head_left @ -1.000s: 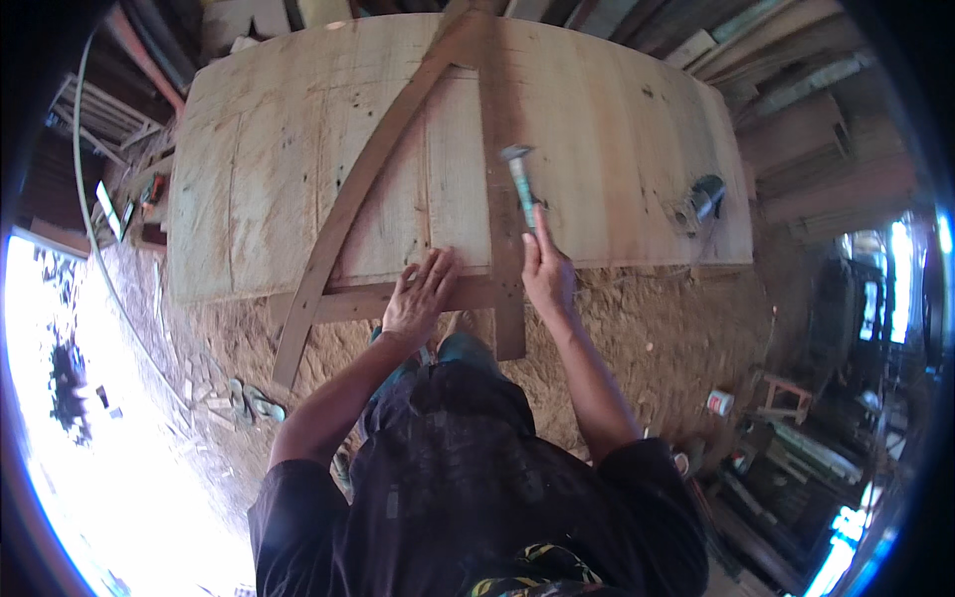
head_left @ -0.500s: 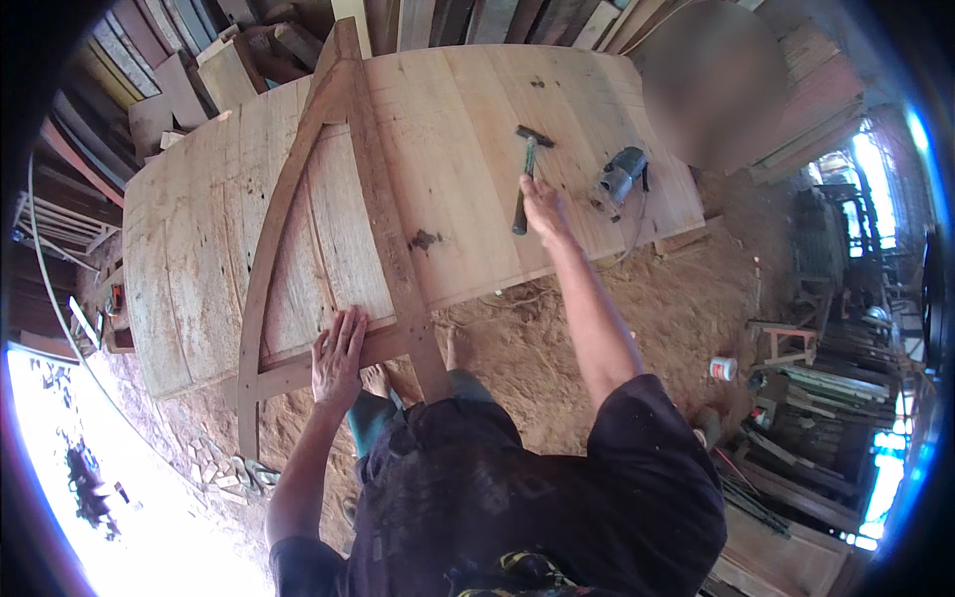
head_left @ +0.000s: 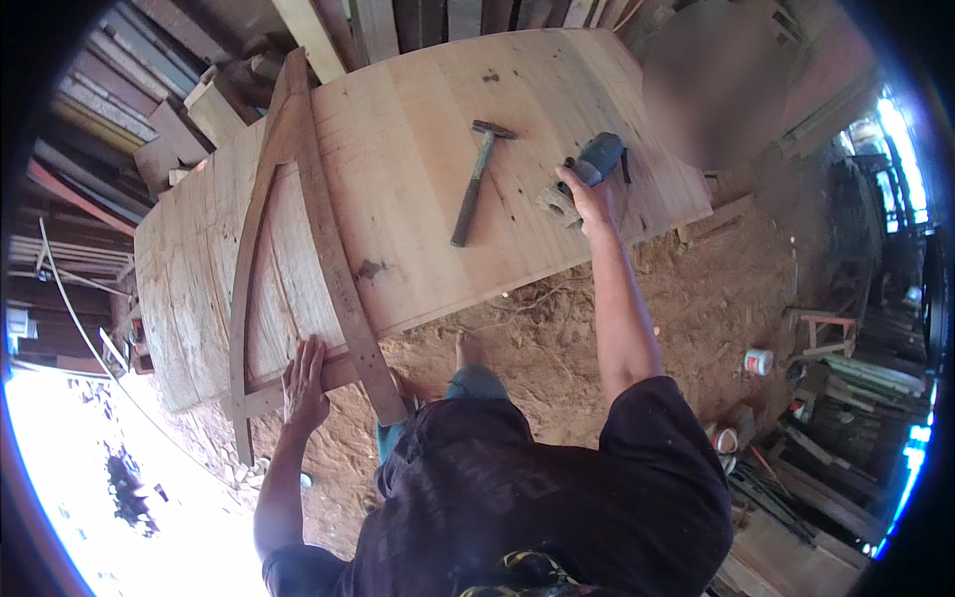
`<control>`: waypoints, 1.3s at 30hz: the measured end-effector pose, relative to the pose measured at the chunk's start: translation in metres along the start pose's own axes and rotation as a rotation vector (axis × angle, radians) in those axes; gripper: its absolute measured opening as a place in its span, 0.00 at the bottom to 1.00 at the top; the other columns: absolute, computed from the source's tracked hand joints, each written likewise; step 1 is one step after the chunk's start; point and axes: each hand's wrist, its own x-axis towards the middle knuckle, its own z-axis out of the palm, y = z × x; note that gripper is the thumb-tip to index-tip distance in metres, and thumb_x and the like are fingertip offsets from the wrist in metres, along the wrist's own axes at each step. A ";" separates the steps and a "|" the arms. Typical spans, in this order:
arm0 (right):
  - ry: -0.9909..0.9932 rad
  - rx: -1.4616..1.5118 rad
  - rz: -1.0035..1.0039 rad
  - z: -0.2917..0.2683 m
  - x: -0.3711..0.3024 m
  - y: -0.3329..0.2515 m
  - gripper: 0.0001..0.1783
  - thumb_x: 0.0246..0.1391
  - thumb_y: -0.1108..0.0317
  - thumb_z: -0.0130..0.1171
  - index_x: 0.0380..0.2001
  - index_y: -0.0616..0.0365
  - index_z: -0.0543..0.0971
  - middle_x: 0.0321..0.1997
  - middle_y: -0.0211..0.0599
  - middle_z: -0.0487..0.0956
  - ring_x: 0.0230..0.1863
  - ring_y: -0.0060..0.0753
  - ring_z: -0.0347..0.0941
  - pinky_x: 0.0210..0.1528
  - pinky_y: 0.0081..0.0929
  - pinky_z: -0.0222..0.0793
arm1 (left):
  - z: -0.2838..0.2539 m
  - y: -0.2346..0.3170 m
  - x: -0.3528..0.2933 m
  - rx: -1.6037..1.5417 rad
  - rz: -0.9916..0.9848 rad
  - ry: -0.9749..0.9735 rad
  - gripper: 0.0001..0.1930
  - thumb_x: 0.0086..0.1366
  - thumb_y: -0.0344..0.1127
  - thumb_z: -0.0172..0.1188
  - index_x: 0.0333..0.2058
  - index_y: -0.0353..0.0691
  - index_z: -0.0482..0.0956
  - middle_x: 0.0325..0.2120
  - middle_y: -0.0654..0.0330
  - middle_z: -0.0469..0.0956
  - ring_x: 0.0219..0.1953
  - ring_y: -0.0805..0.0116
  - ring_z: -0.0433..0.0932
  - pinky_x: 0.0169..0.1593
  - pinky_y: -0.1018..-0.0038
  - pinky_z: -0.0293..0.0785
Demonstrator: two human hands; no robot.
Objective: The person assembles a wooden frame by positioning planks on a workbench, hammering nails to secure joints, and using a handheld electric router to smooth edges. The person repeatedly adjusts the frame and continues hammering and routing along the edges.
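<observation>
While the right hand sits on a blue-gray power tool, its other fingers are tucked out of sight beyond the one near the silver metal end, so I cannot tell if that grip is closed tight. The tool is on the right part of a big wooden tabletop. The left hand lies flat, its fingers out straight, on the bottom bar of a brown wooden frame. The frame looks like a tall, thin tent, with one side bent like a bow, and its legs poke out past the near edge of the tabletop. Between the frame and the tool lies a hammer, with a dark metal head and a long handle that points toward the person. The tabletop is made of planks side by side, smooth and honey-colored on the right, paler and rough on the left, with a few dark knots. The dark shirt has faint letters on it, too dim to read. Farther out, on the bumpy brown dirt floor, stands a round white tub with some red on its side; what is in it is too small to tell. Old boards are piled past the far left of the tabletop.
</observation>
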 end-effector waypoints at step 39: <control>-0.703 0.104 -0.201 0.047 -0.485 0.112 0.36 0.36 0.64 0.93 0.49 0.57 0.83 0.43 0.27 0.86 0.45 0.26 0.82 0.49 0.33 0.79 | -0.067 0.200 -0.005 -2.088 0.238 -0.526 0.10 0.77 0.29 0.66 0.52 0.43 0.76 0.43 0.65 0.80 0.48 0.74 0.82 0.55 0.71 0.80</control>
